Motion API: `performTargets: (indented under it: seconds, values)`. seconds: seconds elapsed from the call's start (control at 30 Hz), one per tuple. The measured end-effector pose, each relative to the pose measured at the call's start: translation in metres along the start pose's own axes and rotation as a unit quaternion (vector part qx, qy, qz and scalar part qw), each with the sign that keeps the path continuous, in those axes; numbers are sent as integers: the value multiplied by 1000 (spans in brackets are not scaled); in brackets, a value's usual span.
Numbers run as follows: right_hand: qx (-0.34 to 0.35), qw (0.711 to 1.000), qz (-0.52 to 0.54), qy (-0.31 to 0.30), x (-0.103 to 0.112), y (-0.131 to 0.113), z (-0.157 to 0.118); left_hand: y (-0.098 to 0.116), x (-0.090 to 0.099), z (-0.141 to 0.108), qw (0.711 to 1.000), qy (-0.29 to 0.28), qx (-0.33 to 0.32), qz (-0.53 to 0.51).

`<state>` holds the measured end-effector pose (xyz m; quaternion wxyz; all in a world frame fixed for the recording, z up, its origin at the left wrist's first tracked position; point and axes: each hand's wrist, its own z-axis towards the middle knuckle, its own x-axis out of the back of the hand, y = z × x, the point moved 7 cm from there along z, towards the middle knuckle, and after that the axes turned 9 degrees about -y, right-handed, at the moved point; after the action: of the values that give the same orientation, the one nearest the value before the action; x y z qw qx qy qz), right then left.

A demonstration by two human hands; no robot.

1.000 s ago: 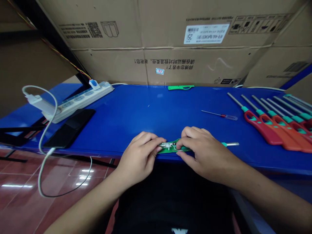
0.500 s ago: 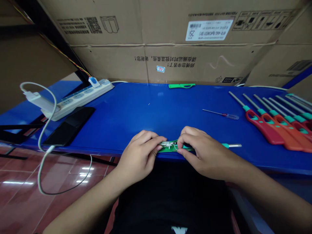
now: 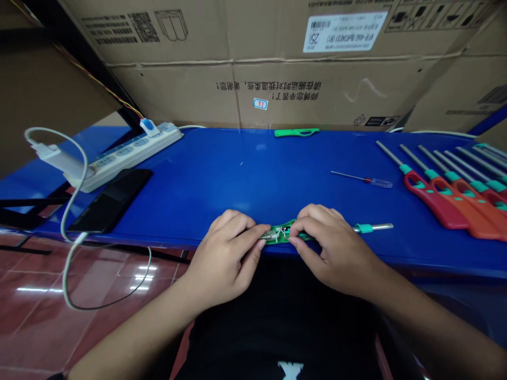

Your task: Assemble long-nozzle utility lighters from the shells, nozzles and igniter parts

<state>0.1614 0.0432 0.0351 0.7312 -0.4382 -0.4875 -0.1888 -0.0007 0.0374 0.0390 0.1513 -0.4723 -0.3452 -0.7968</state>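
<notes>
Apparent lighter (image 3: 282, 233) on blue table (image 3: 214, 179) (cartons (image 3: 277, 89) behind)

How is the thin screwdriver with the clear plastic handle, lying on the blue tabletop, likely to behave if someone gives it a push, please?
The thin screwdriver looks light for its length, so a small push would probably slide it. Its slender metal shaft seems stiff, not floppy. It may roll on the glossy blue tabletop, though the clear handle is too small to judge.

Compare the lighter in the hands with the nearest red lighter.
The lighter in the hands is green and open, with wires showing; the red lighter looks closed. The green one is held level between the left hand and right hand; the red one lies angled. Both have a metal tube and teal collar.
</notes>
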Motion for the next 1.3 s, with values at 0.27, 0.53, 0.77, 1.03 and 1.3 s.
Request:
performTargets:
  seconds: [0.27,0.53,0.77,1.03,1.3]
  values:
    - [6,1000,-7,8,0,-1,-2,-1,-2,-1,1000,-12,-3,1]
    - [8,1000,-8,9,0,0,-2,0,-3,1,1000,-10,-7,1]
    - [12,1000,-11,13,-1,0,-2,-1,-3,2,1000,-19,-3,-19]
    - [16,1000,-11,22,0,0,-3,-1,-2,3,999,-24,0,-35]
    - [18,1000,-13,21,-1,1,-3,-3,-5,4,999,-28,2,-30]
